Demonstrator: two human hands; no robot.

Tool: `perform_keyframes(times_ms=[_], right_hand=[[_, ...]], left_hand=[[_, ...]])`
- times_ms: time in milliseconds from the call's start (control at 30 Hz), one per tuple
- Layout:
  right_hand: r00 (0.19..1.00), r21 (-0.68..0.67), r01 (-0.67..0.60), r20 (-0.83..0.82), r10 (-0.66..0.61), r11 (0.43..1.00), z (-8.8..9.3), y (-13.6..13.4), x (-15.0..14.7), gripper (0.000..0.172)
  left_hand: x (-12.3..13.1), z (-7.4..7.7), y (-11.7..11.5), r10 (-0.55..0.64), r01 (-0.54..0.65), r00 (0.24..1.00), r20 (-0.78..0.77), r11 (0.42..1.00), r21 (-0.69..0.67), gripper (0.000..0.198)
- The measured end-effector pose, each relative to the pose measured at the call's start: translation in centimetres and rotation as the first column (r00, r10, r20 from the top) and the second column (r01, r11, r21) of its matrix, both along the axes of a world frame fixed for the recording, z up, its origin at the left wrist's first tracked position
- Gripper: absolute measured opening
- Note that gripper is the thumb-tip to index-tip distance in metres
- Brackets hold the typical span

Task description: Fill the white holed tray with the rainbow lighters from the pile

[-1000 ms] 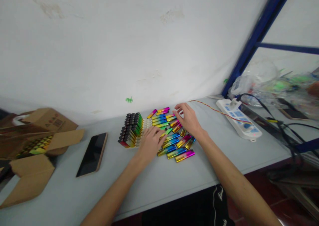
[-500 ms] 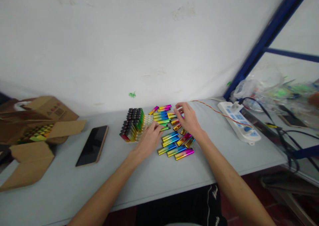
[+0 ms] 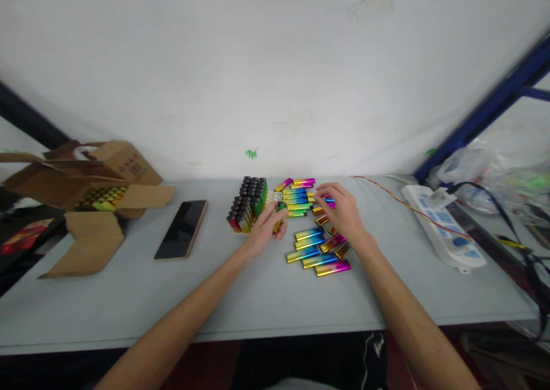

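Observation:
My left hand [image 3: 264,227] is closed on a small green lighter [image 3: 280,206] with a dark end, beside the white holed tray [image 3: 275,196]. Its fingers partly hide the lighter. Upright lighters with round black ends [image 3: 249,198], in red, yellow and green, stand packed in the tray's left part. My right hand [image 3: 341,209] is at the right of the pile, thumb and fingertips pinched at the end of a yellow metallic piece [image 3: 311,199]. Shiny rainbow lighter-shaped pieces [image 3: 306,243] lie loose between and in front of my hands.
A phone [image 3: 181,229] lies left of the tray. Farther left is an open cardboard box [image 3: 140,164] with yellow-and-black items inside. On the right are a white power strip [image 3: 444,227], a red-yellow wire [image 3: 397,203], black cables and plastic bags [image 3: 464,164] behind a blue frame.
The camera view has shifted, so the tabletop items appear farther right. My left hand has drawn back from the loose pieces toward the tray with the green lighter. My right hand stays by the pile.

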State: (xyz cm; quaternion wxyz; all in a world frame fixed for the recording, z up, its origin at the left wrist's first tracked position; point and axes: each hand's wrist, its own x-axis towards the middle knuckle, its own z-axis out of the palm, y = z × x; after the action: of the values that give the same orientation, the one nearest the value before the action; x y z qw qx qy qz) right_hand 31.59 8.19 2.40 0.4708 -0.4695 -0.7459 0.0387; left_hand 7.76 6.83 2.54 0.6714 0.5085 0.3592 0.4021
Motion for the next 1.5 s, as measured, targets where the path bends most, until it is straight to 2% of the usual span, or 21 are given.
perform_keyframes(times_ms=[167,333,500,600,667,967,1100,1167,1233,1333,1433,1500], right_hand=[[1.0,-0.071,-0.003,0.031,0.005,0.997,-0.2,-0.1,-0.2,0.013],[0.999,-0.086,0.037,0.031,-0.034,0.996,-0.3,-0.2,-0.4,0.01],[0.999,-0.108,0.021,0.05,-0.016,0.994,-0.2,-0.3,-0.6,0.007],[0.998,-0.064,0.04,0.043,-0.037,0.997,-0.1,-0.5,-1.0,0.03],[0.999,-0.051,0.024,0.043,-0.021,0.998,0.0,-0.6,-1.2,0.038],[1.0,-0.103,0.002,0.016,0.0,0.995,0.1,-0.8,-1.4,0.028],[1.0,-0.097,-0.002,0.023,0.004,0.995,0.0,-0.9,-1.5,0.024],[1.0,-0.094,-0.009,0.019,0.011,0.996,-0.1,-0.8,-1.5,0.02],[1.0,-0.085,-0.021,0.009,0.022,0.996,-0.3,-0.6,-1.4,0.014],[0.999,-0.048,-0.04,-0.003,0.04,0.998,-0.6,-0.3,-1.3,0.002],[0.997,-0.03,-0.075,-0.016,0.074,0.997,-0.6,-0.1,-1.2,0.006],[0.994,-0.046,-0.109,-0.016,0.108,0.993,-0.5,-0.2,-1.2,0.007]], left_hand=[[0.0,1.5,-0.4,-0.043,0.055,0.993,0.108,0.993,-0.108,0.051],[-0.3,2.4,-0.5,-0.082,0.108,0.988,0.13,0.972,-0.21,0.045],[-0.5,2.2,-0.6,-0.099,0.123,0.989,0.112,0.964,-0.238,0.042],[-0.5,2.0,-0.7,-0.064,0.084,0.993,0.097,0.972,-0.221,0.038],[-0.5,1.9,-0.7,-0.039,0.058,0.995,0.092,0.976,-0.212,0.036],[-0.6,1.8,-0.5,-0.012,0.034,0.995,0.098,0.973,-0.228,0.034],[-0.5,2.0,-0.7,-0.02,0.044,0.994,0.106,0.973,-0.226,0.046],[-0.5,2.6,-0.9,-0.024,0.051,0.991,0.133,0.978,-0.204,0.052],[-0.7,3.5,-1.1,-0.018,0.042,0.986,0.167,0.99,-0.138,0.049],[-1.6,5.2,-1.2,0.051,-0.061,0.982,0.183,0.997,0.048,0.038],[-3.0,6.4,-0.7,0.167,-0.199,0.974,0.155,0.956,0.218,0.038],[-4.2,6.7,-0.2,0.233,-0.25,0.968,0.092,0.922,0.295,0.038]])
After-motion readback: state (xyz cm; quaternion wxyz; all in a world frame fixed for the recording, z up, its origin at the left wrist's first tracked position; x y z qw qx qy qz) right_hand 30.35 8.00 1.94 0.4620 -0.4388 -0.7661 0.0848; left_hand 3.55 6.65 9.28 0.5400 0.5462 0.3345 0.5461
